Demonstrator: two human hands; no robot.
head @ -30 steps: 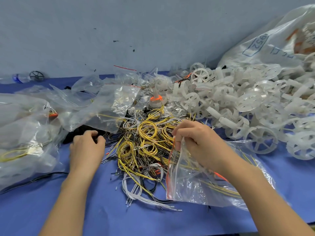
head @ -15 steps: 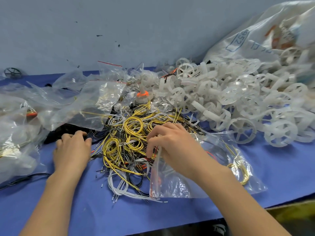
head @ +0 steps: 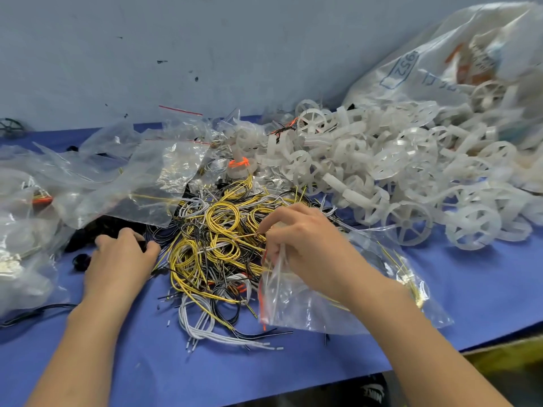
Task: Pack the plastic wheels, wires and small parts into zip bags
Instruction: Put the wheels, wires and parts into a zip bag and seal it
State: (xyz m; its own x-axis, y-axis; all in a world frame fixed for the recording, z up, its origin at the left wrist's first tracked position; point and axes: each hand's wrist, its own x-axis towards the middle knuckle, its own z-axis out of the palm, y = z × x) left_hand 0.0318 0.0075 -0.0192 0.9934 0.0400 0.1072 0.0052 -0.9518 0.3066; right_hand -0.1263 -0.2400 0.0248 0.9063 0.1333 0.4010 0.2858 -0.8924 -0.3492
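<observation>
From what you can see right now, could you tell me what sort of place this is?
Probably a small kit-packing workbench: a heap of plastic wheels, a tangle of wires and clear zip bags on a blue table.

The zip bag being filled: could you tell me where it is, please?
In the head view the zip bag lies right of centre on the table, beside the wire tangle, its mouth pinched by the right hand.

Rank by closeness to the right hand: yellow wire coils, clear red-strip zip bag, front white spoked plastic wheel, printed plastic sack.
1. Clear red-strip zip bag: held by the right hand.
2. Yellow wire coils: just left of it.
3. Front white spoked plastic wheel: to the right.
4. Printed plastic sack: far back right.
</observation>
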